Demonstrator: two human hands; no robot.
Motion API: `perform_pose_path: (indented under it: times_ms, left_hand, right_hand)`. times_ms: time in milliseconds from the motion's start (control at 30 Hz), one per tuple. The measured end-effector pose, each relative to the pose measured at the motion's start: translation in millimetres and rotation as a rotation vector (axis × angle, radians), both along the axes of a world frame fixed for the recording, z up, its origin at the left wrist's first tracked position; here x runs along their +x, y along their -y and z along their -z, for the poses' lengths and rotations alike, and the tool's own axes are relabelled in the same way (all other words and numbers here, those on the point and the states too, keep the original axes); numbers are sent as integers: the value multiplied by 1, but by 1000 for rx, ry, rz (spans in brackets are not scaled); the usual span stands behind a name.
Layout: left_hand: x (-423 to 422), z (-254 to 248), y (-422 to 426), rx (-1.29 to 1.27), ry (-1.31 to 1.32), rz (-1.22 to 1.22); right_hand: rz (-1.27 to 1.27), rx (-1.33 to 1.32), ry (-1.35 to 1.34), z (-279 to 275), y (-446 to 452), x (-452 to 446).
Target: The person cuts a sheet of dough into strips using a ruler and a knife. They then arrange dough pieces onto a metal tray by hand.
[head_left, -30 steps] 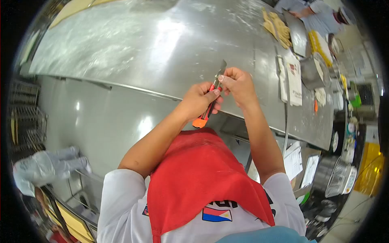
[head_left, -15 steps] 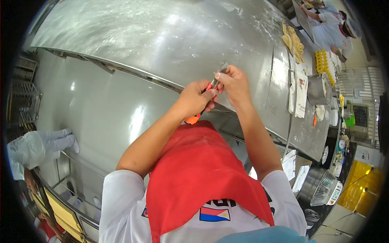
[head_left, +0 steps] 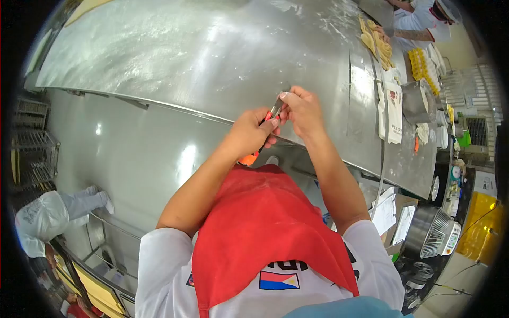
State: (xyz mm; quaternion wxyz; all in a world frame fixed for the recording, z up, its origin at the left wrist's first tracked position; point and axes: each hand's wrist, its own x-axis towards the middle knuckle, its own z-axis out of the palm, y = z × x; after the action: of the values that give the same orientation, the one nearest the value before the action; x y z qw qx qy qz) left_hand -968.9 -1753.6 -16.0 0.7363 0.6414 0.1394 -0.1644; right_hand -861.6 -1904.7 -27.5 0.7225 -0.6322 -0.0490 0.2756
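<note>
An orange-and-black utility knife is held at the near edge of the steel worktable, in front of my red apron. My left hand is wrapped round its handle, and the orange end pokes out below the palm. At the other end, my right hand pinches the metal blade part between thumb and fingers. Both hands almost touch. The fingers hide much of the knife's middle, and I cannot tell how far the blade sticks out.
The steel worktable bears flour smears. Along its right lie dough strips, a printed cloth bag, a metal pot and yellow egg trays. A co-worker reaches in at top right. Another person stands lower left near racks.
My view has shifted a little. Both hands keep their hold on the utility knife, with the right fingers slightly shifted at the blade. The co-worker's hand now reaches the dough strips.
</note>
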Motion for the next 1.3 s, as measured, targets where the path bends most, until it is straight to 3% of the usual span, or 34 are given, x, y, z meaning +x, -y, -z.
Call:
perform_pose_path:
  times_ms: [500,767,967,1200,1300]
  left_hand:
    - [42,-13,60,131,7,64]
    - [53,-12,78,104,-10,93]
    - [51,-8,84,138,-9,114]
    - [43,-6,81,178,-7,111]
    - [40,-9,81,212,14,126]
  right_hand:
    - [105,145,77,5,64,31]
    - [121,230,-49,1,87,38]
    - [124,128,-9,8,92,42]
    - [104,213,20,12,91,35]
    - [83,108,-3,11,92,35]
